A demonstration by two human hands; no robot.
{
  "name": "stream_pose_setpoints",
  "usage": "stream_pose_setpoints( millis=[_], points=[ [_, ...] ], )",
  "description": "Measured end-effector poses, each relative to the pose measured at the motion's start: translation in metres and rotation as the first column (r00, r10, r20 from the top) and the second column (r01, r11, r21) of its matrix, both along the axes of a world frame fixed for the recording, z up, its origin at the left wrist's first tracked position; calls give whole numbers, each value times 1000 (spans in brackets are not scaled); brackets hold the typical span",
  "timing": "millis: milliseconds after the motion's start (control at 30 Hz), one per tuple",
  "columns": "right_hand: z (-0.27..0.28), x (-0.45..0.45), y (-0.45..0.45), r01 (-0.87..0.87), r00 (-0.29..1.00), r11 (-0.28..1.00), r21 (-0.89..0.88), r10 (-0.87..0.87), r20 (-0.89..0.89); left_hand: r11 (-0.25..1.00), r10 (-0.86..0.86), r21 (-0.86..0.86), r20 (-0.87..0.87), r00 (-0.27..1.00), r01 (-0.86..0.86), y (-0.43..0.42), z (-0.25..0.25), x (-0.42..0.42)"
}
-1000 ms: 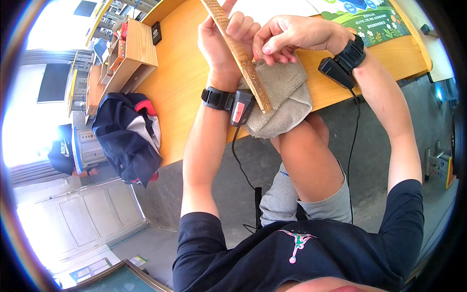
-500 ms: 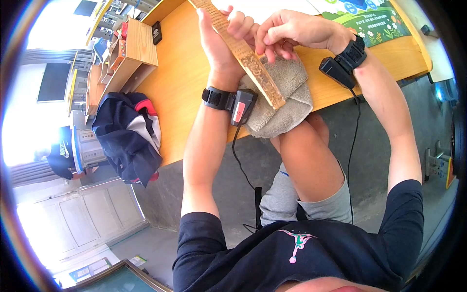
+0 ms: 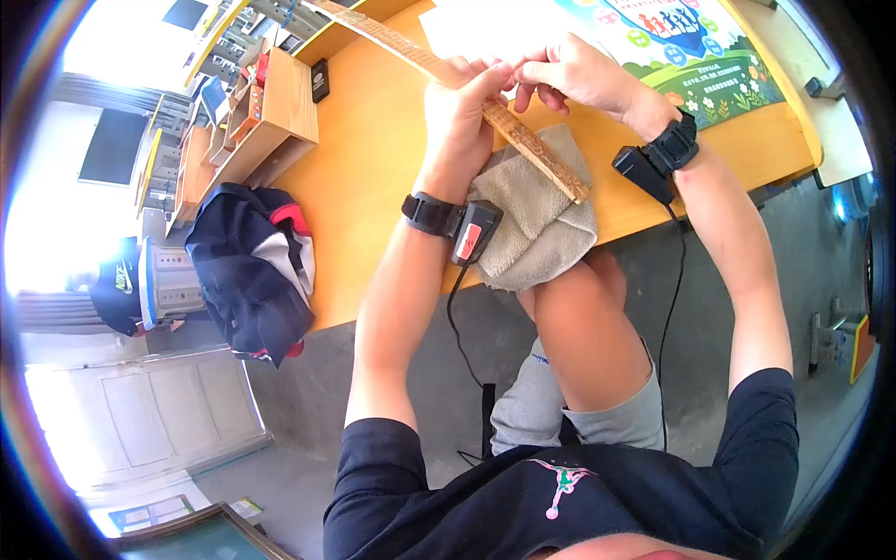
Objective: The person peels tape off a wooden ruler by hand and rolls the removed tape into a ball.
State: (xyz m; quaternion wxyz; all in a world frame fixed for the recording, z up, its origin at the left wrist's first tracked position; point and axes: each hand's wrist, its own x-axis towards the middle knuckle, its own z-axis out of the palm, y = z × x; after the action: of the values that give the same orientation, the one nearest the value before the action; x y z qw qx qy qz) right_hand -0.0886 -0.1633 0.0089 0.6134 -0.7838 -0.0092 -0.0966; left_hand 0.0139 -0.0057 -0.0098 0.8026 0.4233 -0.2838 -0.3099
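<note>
A long, narrow carved wooden strip [image 3: 534, 149] slants across the desk from upper left to lower right. My left hand [image 3: 457, 117] is wrapped round its middle, thumb toward the right. Close against the left thumb and fingertips is my right hand [image 3: 588, 82], its fingers curled and thumb bent in. Whatever its fingertips pinch, if anything, is too small to make out. Beneath the strip's lower end lies a folded grey-beige towel [image 3: 541, 238], overhanging the desk's front edge above my knee.
The yellow wooden desk [image 3: 369, 187] bears a green printed poster [image 3: 719, 84] at right and white paper at the top. At left stand a small wooden shelf [image 3: 280, 103], a black phone-like object [image 3: 320, 80] and a dark jacket [image 3: 247, 266]. Cables hang from both wrist devices.
The strip has turned so that its edge now faces me more, and its lower end has moved right. My left hand has shifted right, its thumb now nearer the right fingers.
</note>
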Motion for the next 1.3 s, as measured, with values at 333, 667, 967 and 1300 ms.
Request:
stream_pose_setpoints(
  millis=[333,667,967,1300],
  points=[
    [-1,-1,1,12,1000,1000,4,-12,9,999,26,47,38,999,-28,1,-1,1],
    [-3,1,-1,47,998,999,-11,-46,44,994,90,61,5,996,-90,0,-2,0],
    [-1,1,-1,97,994,995,-15,-96,50,994,81,72,62,995,-85,-1,-2,-1],
    [-5,2,3,122,991,992,-25,-121,54,992,96,80,-37,995,-93,1,1,-2]
  ],
)
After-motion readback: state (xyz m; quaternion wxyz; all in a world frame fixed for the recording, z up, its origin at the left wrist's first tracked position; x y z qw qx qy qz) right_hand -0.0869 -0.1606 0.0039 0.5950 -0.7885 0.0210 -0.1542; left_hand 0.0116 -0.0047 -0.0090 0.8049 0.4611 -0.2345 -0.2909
